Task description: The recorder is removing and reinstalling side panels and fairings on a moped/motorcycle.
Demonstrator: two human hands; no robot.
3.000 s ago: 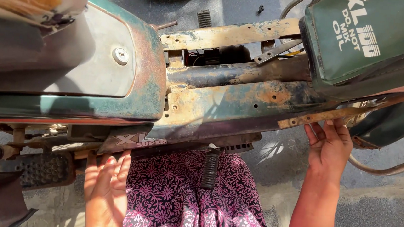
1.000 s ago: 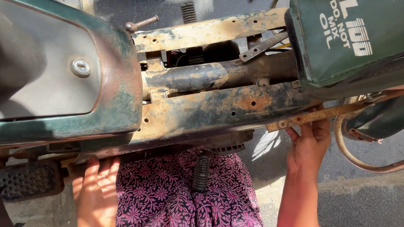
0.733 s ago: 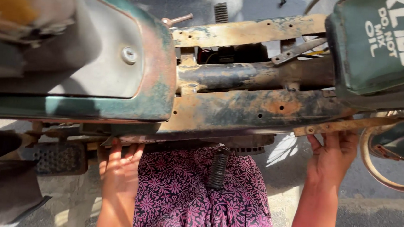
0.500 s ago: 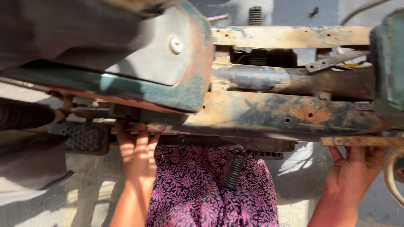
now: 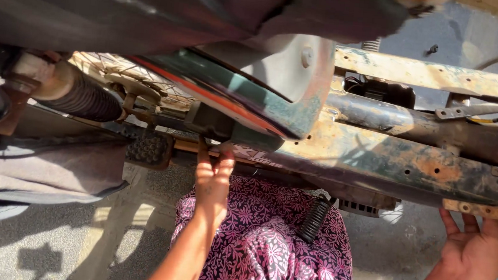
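Under the rusty motorcycle frame [image 5: 413, 165], left hand [image 5: 213, 176] and right hand [image 5: 480, 247] press up, fingers spread, nothing detached yet.

blocked above: rusty frame [image 5: 413, 165] | below: footrest [image 5: 149, 149], spring [image 5: 315, 218] | free: pavement [image 5: 393, 258]

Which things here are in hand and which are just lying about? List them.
In hand: left hand under the green side panel; right hand under the rusty frame rail.
Lying about: footrest, spring, grey cloth.
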